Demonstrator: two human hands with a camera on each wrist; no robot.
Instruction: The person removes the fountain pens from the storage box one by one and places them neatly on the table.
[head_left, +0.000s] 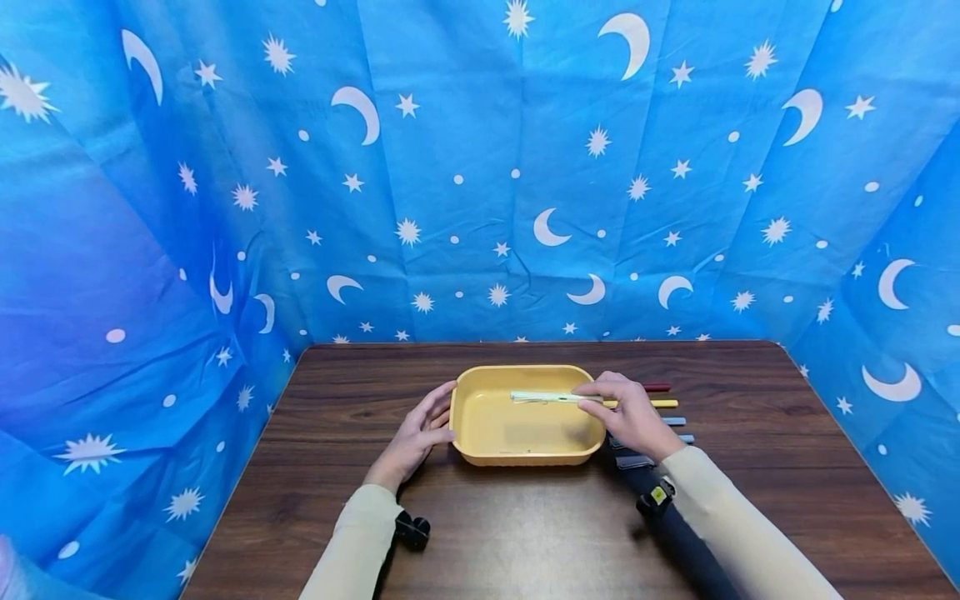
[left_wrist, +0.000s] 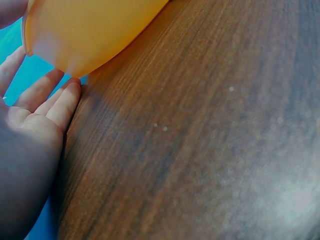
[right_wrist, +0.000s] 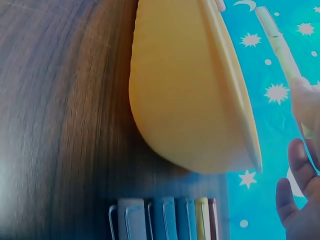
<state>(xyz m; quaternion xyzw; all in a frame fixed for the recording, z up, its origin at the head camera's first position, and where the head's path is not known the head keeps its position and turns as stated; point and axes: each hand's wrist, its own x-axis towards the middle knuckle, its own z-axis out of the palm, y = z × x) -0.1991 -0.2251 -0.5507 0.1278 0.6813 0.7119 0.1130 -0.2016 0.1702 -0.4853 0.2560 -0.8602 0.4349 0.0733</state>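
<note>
A yellow rectangular basin (head_left: 525, 459) stands on the wooden table. At its left end, my left hand (head_left: 416, 433) touches the side with fairly straight fingers, the thumb apart from them; the left wrist view shows these fingers (left_wrist: 65, 102) against the outer wall. My right hand (head_left: 630, 414) pinches a pale green pen (head_left: 542, 397) by its right end, between thumb and fingers. The pen lies level above the basin, its clip visible. In the right wrist view the pen (right_wrist: 280, 47) is higher than the basin rim.
Several clipped pens lie in a row right of the basin, partly under my right hand: a dark red pen (head_left: 657, 387), a yellow pen (head_left: 666, 403), a blue pen (right_wrist: 168, 220), a grey pen (right_wrist: 132, 220). A blue star-and-moon curtain (head_left: 480, 208) hangs behind the table.
</note>
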